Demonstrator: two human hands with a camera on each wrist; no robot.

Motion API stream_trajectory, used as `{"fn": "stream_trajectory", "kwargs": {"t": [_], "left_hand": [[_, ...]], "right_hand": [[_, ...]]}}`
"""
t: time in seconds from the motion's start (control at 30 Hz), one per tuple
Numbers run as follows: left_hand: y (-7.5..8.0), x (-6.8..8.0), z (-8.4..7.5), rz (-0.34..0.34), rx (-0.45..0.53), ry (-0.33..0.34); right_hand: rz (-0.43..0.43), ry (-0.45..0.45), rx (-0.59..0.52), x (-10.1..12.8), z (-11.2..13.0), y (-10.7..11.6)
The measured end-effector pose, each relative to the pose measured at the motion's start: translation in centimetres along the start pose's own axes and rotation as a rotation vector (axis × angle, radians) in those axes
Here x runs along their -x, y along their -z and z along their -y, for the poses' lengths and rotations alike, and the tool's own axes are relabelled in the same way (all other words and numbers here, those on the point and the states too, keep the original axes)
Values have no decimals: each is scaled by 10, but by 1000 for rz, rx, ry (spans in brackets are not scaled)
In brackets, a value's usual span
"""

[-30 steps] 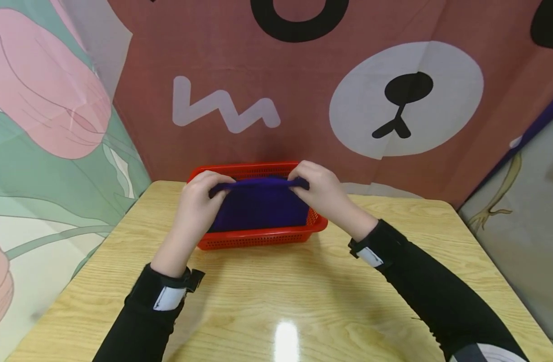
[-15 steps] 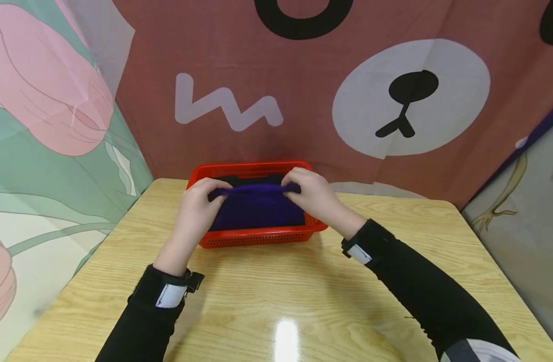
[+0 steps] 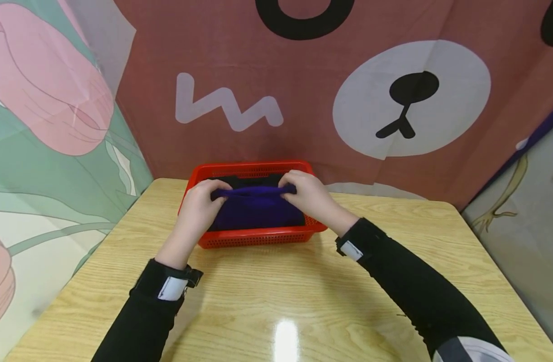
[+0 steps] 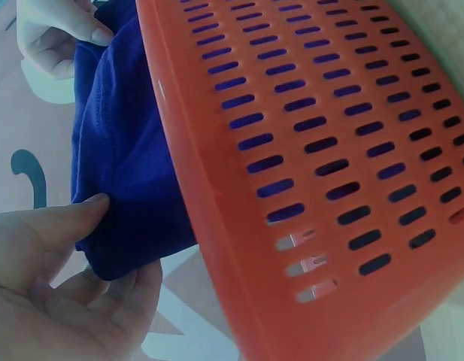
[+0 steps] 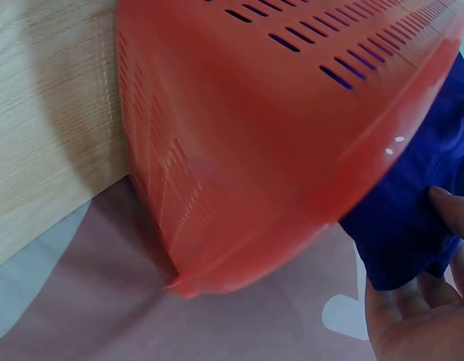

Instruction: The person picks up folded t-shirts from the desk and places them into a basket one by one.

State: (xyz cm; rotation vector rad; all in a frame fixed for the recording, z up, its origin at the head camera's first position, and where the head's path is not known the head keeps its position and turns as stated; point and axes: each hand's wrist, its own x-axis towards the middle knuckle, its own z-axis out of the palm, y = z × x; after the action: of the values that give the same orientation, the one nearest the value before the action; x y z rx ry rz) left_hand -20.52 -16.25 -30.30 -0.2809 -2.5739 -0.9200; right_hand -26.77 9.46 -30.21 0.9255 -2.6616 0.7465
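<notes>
A folded blue-purple cloth [image 3: 258, 211] with a stitched hem rises a little out of a red plastic basket [image 3: 258, 237]. My left hand [image 3: 198, 206] pinches its upper left corner between thumb and fingers. At the upper right corner my right hand [image 3: 305, 193] does the same, the top edge stretched between both. In the left wrist view the left thumb presses the cloth [image 4: 134, 150] from one side with fingers behind. The right wrist view has the right hand [image 5: 420, 323] on the other corner, beyond the basket rim. The cloth's lower part is hidden inside the basket.
Black fabric [image 3: 258, 181] lies in the basket behind the blue cloth. The basket stands at the far edge of a wooden table [image 3: 267, 286], close to a hanging printed cloth [image 3: 231, 50]. Another printed cloth [image 3: 41, 176] borders the table's left side.
Both hands have drawn slightly nearer and lower with the cloth's top edge, the right hand also shifting left. More of the black fabric behind now shows.
</notes>
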Motion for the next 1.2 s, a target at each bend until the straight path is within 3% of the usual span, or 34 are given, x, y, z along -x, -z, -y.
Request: {"fn": "stream_trajectory", "kwargs": {"t": [0.3,0.6,0.9,1.2], "left_hand": [[4,-18,0,151,-74,59],[5,-33,5,242,-161,28],[5,-50,11,371,-201,73],[2,-63,21,433,-215,63]], "right_hand": [[102,-73,-15,-13,1,2],[180,-90,-4,-23,4,4],[217,-122,3,-31,2,-1],[271,-144,-10,-40,2,-3]]}}
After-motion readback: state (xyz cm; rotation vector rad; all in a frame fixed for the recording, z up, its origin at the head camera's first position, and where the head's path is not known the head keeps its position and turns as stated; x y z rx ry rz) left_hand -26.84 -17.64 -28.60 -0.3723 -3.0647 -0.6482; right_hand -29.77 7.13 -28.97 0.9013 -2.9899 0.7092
